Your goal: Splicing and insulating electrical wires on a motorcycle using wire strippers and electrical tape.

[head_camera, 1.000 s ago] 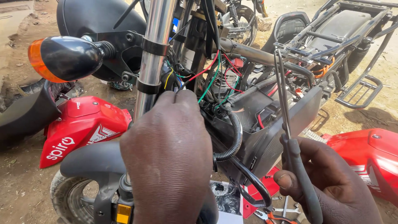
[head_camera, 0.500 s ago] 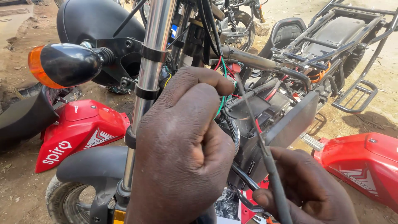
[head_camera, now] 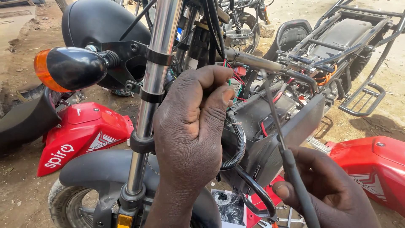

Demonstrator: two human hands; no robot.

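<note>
Bare sandy ground [head_camera: 17,198] is carrying everything here. A red body panel [head_camera: 80,135] is lying on it at left beside a black panel [head_camera: 21,122], and another red panel [head_camera: 371,169] is lying at right. The motorcycle's front tyre [head_camera: 67,202] is standing on the dirt, with spanners [head_camera: 291,219] lying low in frame.

Left hand [head_camera: 190,135] hides wire ends; screwdriver [head_camera: 291,169] handle cut off at bottom edge.

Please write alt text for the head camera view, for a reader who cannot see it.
A person's left hand pinches coloured wires behind the chrome fork tube of a stripped motorcycle, while the right hand holds a long screwdriver pointing up. An orange turn signal and red body panels lie on dirt ground.
</note>
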